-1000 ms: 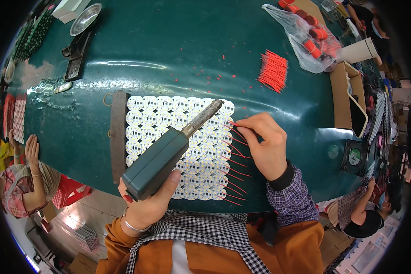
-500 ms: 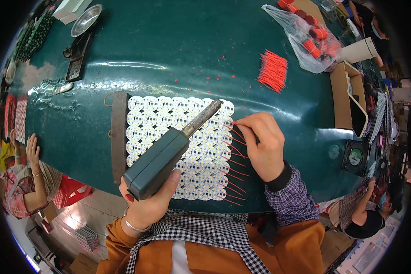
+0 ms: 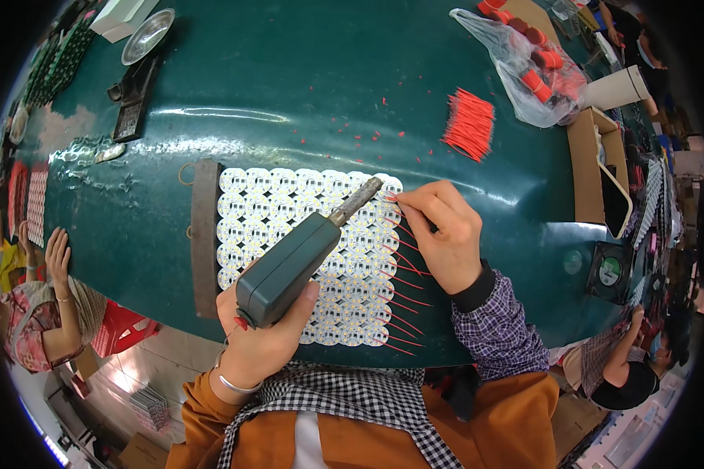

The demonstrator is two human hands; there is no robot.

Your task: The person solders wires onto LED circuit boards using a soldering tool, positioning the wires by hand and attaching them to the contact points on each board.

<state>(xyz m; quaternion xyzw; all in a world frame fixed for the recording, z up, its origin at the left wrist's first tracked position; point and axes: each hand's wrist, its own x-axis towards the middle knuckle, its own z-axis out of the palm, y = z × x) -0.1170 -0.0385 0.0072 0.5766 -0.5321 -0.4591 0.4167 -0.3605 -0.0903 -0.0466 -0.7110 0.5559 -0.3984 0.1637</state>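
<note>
My left hand point(image 3: 270, 332) is wrapped round the dark green body of a soldering gun point(image 3: 289, 270), whose metal barrel slants up to the right over a panel of round white LED boards point(image 3: 281, 207). The barrel's tip is by the top right boards. At that corner my right hand point(image 3: 444, 230) pinches a short red wire point(image 3: 391, 197), one end of which is at a board near the tip; I cannot tell if the tip touches it. Several red wires point(image 3: 405, 303) stick out from the boards below, along the panel's right edge. A dark bar point(image 3: 206, 238) lies along the left edge.
A bundle of red wires point(image 3: 469, 125) lies beyond my right hand, with red scraps point(image 3: 377, 138) scattered nearby. A plastic bag of red wire bundles point(image 3: 516, 74) and a cardboard box point(image 3: 587, 168) are at the right. A metal dish point(image 3: 147, 37) is far left. Other people sit at both sides.
The soldering gun and my left hand have shifted slightly right. My right hand has moved a little up the panel's right edge with a red wire, toward the top right board.
</note>
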